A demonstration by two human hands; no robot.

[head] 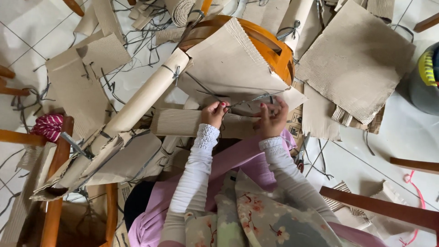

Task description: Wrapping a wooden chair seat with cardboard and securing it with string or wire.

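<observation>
Both hands are pinched shut on a grey strap (249, 100), left hand (214, 114) and right hand (271, 119) just apart, pulling it across the cardboard wrap (228, 68) covering an orange chair (274, 48), with loose cardboard sheets (356, 59) lying beyond.

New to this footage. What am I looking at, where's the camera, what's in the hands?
There is no machine here: one camera on a person's head looks down at their own two bare hands. The left hand and right hand, in white lace-cuffed sleeves, pinch a thin grey strap stretched between them across a chair part wrapped in corrugated cardboard. An orange wooden chair frame shows above, half covered by cardboard. A long cardboard-wrapped piece runs to the lower left. Loose cardboard sheets and strap offcuts lie on the white tiled floor. What looks like a pair of scissors lies by the right arm.
</observation>
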